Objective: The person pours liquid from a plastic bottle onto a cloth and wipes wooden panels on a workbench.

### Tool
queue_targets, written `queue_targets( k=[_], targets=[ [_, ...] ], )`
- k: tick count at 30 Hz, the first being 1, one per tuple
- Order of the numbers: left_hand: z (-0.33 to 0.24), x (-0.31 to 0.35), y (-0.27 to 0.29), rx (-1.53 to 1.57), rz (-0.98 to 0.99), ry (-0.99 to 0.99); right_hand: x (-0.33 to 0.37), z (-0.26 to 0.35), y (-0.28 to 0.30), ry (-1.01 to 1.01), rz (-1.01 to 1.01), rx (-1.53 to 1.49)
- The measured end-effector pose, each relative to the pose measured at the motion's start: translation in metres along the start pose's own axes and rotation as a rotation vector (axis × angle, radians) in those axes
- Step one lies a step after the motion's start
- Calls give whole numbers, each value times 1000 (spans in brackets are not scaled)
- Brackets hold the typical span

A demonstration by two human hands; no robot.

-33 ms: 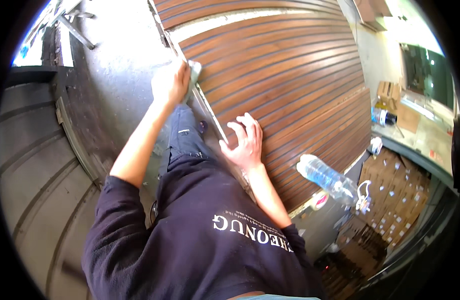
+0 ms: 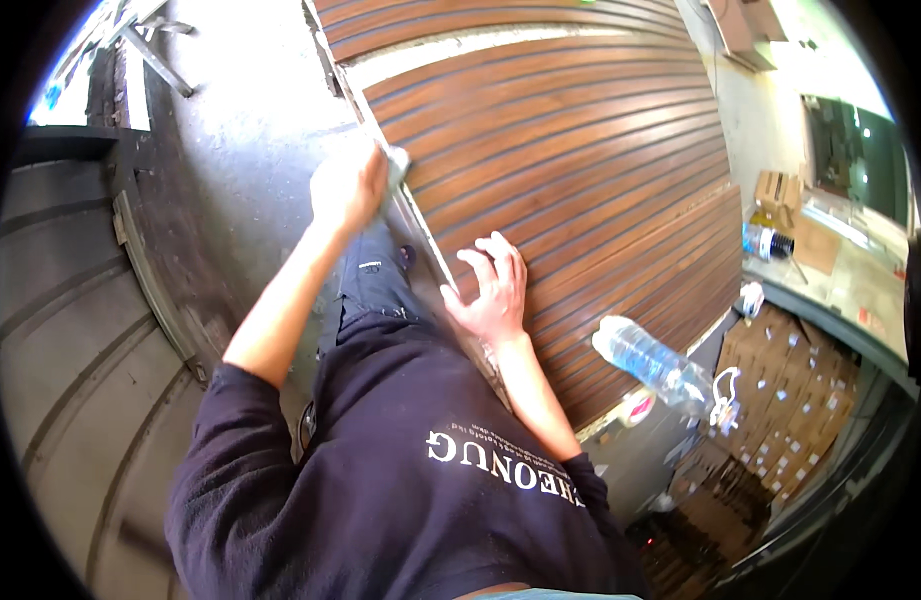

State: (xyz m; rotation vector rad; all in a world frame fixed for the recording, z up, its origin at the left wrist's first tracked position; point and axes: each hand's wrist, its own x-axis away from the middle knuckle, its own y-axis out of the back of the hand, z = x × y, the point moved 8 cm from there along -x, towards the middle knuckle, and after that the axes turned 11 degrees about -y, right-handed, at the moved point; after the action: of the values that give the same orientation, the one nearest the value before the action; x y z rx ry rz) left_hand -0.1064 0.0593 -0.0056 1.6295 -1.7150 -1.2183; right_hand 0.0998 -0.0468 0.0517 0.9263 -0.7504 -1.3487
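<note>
My left hand (image 2: 348,185) is closed around a pale grey-green piece (image 2: 398,165), possibly a folded cloth or pad; its exact kind does not show. That piece sits against the near-left edge of a brown wood-look grooved panel (image 2: 550,130). Fingers bent and apart, my right hand (image 2: 495,290) rests on the panel's surface by the same edge and holds nothing. Dark grooves run across the panel, and a second similar panel (image 2: 440,25) lies beyond a pale strip.
A large clear plastic bottle (image 2: 655,365) lies on its side at the panel's right end, beside a roll of tape (image 2: 635,408). Stacked cardboard (image 2: 780,400) stands at right below a counter (image 2: 830,320). Grey ribbed sheeting (image 2: 70,350) is at left, a metal stand (image 2: 155,60) far left.
My left hand, with the pale piece, has slid slightly nearer to me along the panel's edge. My right hand stays in about the same place.
</note>
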Motion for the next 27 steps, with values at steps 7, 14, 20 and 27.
queue_targets(
  k=[7,14,20,27],
  targets=[
    [-26,78,-10,569,-26,351,-33,-91,41,-152,-333,-58],
    [72,-31,27,551,-190,367,-40,-143,47,-671,-416,379],
    [82,-58,-1,600,19,194,-11,-156,51,-587,-622,97],
    [99,-54,-14,732,31,245,-7,-149,42,-754,-667,-17]
  ],
)
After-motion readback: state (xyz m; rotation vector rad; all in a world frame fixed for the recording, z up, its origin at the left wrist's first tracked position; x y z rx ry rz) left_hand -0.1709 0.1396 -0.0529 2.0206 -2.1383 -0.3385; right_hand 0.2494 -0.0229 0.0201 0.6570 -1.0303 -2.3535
